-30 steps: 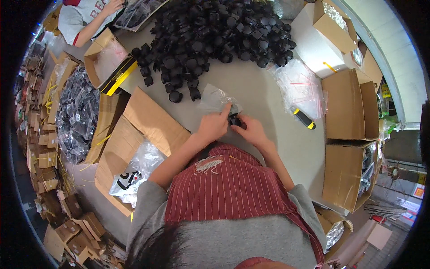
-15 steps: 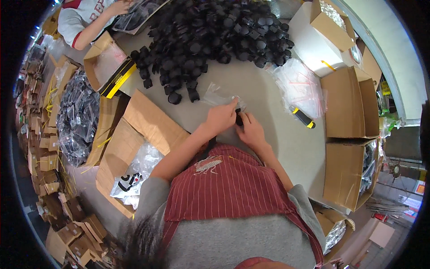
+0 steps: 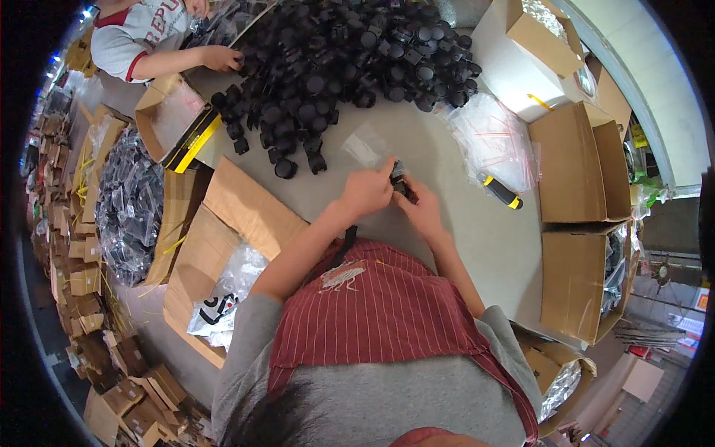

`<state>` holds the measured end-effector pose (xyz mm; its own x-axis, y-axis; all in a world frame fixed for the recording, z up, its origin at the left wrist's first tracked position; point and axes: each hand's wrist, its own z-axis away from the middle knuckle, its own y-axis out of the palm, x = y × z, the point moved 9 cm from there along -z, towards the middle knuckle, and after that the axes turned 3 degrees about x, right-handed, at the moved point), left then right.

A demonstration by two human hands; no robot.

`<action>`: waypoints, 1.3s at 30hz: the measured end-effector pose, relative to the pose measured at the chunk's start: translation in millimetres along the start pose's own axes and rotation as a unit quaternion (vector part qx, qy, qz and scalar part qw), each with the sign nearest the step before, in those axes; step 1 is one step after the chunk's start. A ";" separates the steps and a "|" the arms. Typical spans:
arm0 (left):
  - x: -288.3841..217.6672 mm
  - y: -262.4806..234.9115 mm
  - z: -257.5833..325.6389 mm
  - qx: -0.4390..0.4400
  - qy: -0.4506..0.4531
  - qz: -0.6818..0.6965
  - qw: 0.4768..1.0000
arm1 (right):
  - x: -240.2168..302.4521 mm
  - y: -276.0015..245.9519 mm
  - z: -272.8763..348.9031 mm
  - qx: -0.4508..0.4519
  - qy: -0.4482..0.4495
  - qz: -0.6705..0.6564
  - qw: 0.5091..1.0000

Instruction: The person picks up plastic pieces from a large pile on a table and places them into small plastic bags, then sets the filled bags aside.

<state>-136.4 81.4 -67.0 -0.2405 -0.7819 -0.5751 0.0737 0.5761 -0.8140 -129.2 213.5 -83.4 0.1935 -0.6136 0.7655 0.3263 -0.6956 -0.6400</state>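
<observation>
My left hand (image 3: 367, 192) and my right hand (image 3: 423, 211) meet over the grey table, in front of my red striped apron. Both are closed around a small black plastic piece (image 3: 399, 179), which shows between the fingertips; its exact kind is too small to tell. Some sheen lies over its upper end. Just beyond my left fingers, a small clear plastic bag (image 3: 363, 143) lies on the tabletop (image 3: 406, 130). Farther back spreads a big heap of black plastic parts (image 3: 342, 59), many with round discs.
Clear bags (image 3: 495, 141) and a yellow-black utility knife (image 3: 502, 192) lie to the right. Cardboard boxes (image 3: 577, 164) line that side. At left stand an open carton (image 3: 231, 197) and a box of bagged black pieces (image 3: 132, 208). A co-worker's hand (image 3: 222, 58) touches the heap.
The black piece shows more between my fingers, and my right hand has shifted slightly. The clear bag now lies a little farther away. The co-worker's hand has reached to the heap.
</observation>
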 end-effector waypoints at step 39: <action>3.5 -38.0 57.9 -0.155 -0.020 -0.126 0.980 | 41.0 44.4 3.0 0.021 -0.194 0.129 0.972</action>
<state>-84.0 42.9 -42.8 -0.1755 -0.9136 -0.3669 -0.2824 0.4037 -0.8702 -104.0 158.6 -80.3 0.6058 -0.5733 0.5517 0.2556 -0.5164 -0.8173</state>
